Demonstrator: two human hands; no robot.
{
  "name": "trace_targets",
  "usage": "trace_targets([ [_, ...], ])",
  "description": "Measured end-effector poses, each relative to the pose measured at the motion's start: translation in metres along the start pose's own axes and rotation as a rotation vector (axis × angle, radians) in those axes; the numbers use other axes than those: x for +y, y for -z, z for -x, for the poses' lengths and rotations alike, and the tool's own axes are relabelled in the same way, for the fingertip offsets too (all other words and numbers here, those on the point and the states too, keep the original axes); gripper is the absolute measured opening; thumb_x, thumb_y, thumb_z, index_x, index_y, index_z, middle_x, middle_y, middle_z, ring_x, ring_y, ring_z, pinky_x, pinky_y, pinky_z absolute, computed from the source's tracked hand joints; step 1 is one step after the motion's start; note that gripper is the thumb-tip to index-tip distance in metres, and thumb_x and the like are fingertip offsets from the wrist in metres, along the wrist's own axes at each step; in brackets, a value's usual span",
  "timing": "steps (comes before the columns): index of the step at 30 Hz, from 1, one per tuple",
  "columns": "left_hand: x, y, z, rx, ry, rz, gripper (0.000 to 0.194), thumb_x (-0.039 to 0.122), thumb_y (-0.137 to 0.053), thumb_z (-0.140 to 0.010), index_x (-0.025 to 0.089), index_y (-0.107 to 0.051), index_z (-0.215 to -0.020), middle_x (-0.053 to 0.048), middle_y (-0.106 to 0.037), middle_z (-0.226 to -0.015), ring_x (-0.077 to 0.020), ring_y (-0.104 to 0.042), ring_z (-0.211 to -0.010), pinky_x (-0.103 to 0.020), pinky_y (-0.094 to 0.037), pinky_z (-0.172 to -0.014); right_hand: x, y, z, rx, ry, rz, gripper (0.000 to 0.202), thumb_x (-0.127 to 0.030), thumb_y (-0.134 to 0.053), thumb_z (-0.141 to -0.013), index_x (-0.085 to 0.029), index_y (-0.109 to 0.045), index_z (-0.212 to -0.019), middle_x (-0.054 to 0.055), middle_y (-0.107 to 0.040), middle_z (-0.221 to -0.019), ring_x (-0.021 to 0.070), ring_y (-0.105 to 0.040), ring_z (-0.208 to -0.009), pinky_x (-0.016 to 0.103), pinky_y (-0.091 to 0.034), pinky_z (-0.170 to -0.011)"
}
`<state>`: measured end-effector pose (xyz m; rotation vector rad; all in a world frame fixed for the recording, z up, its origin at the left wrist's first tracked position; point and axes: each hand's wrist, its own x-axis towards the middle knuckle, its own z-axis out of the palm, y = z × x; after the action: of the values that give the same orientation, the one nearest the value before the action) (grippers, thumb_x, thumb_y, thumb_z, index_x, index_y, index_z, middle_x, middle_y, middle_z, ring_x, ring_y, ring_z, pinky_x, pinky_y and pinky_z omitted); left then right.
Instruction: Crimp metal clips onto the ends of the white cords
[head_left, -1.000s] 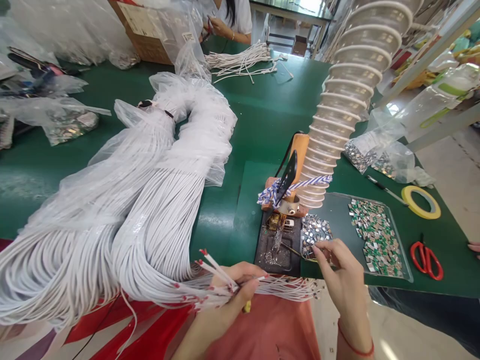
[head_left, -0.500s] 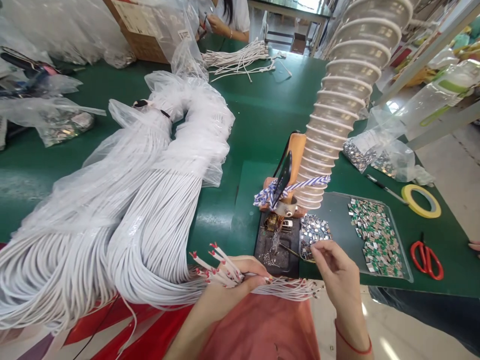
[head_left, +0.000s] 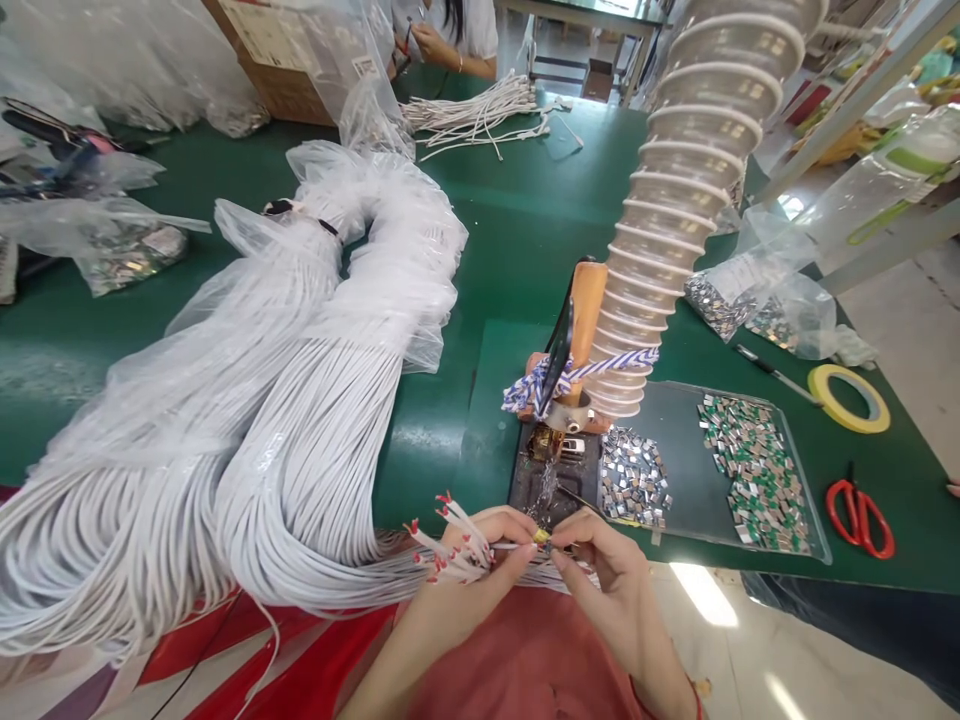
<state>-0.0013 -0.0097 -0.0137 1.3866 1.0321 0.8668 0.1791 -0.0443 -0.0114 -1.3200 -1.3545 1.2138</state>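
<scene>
My left hand is closed round several white cables whose stripped ends show red tips. Between its thumb and forefinger one cable end points right, beside a small yellow piece. My right hand pinches at that same end, fingertips almost touching the left ones; what it holds is tiny and mostly covered by the fingers. Just beyond both hands is the soldering stand, with an orange-handled part tied by striped cord. Small metal connectors lie in a heap right of the stand.
A large bundle of white cables, partly wrapped in plastic, fills the left. A clear ribbed hose rises behind the stand. On the right are a tray with green-and-metal pieces, red scissors and yellow tape. A person sits opposite.
My right hand has moved left from the connector heap to the cable end at my left fingertips. My left hand still holds the cables, shifted slightly right.
</scene>
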Motion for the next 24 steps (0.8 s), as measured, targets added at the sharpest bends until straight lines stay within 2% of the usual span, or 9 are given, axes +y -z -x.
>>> trace_targets([
  [7,-0.002,-0.006,0.003,0.093,-0.007,-0.031,0.015,0.010,-0.062,-0.083,0.018,-0.070,-0.074,-0.004,-0.075,-0.083,-0.0157,-0.071,-0.078,-0.023,-0.055,-0.072,-0.001,-0.002,-0.002,0.009,0.049,0.019,0.016,-0.009,-0.059,-0.089,-0.023,-0.065,-0.089,0.001,-0.064,-0.084,0.0148,-0.059,-0.074,0.023,-0.043,-0.062],
  [12,-0.002,-0.004,0.004,0.058,0.003,-0.039,0.015,0.011,-0.063,-0.085,0.019,-0.071,-0.074,-0.003,-0.075,-0.085,-0.0150,-0.071,-0.080,-0.022,-0.055,-0.074,0.001,-0.002,-0.003,-0.009,0.082,0.000,0.018,-0.007,-0.058,-0.090,-0.024,-0.064,-0.091,0.002,-0.064,-0.086,0.0159,-0.061,-0.079,0.025,-0.047,-0.067],
  [17,-0.001,-0.003,0.003,0.064,-0.027,-0.051,0.015,0.012,-0.063,-0.085,0.019,-0.071,-0.074,-0.003,-0.075,-0.083,-0.0144,-0.071,-0.078,-0.022,-0.054,-0.073,-0.001,-0.001,-0.004,-0.018,0.127,0.054,0.014,-0.011,-0.059,-0.091,-0.024,-0.064,-0.093,0.002,-0.063,-0.085,0.0154,-0.059,-0.076,0.024,-0.046,-0.064],
  [20,0.001,-0.004,0.003,0.106,-0.053,-0.077,0.015,0.011,-0.062,-0.085,0.019,-0.070,-0.074,-0.003,-0.075,-0.083,-0.0146,-0.071,-0.076,-0.022,-0.054,-0.072,-0.002,0.004,-0.005,0.037,0.155,0.088,0.010,-0.022,-0.059,-0.095,-0.025,-0.063,-0.102,0.002,-0.062,-0.087,0.0159,-0.057,-0.075,0.024,-0.046,-0.064],
  [22,0.004,-0.005,0.002,0.130,-0.062,-0.105,0.016,0.011,-0.061,-0.085,0.019,-0.069,-0.073,-0.003,-0.075,-0.083,-0.0151,-0.071,-0.075,-0.023,-0.055,-0.071,-0.002,0.009,-0.004,0.114,0.154,0.094,0.013,-0.027,-0.051,-0.099,-0.025,-0.063,-0.096,0.002,-0.062,-0.084,0.0164,-0.058,-0.076,0.025,-0.047,-0.066],
  [24,0.006,-0.006,0.002,0.141,-0.066,-0.131,0.017,0.012,-0.060,-0.086,0.019,-0.068,-0.073,-0.003,-0.075,-0.081,-0.0156,-0.070,-0.074,-0.024,-0.055,-0.070,-0.003,0.013,-0.004,0.169,0.134,0.116,0.026,-0.027,-0.044,-0.103,-0.024,-0.061,-0.083,0.001,-0.060,-0.074,0.0152,-0.057,-0.067,0.024,-0.046,-0.061],
])
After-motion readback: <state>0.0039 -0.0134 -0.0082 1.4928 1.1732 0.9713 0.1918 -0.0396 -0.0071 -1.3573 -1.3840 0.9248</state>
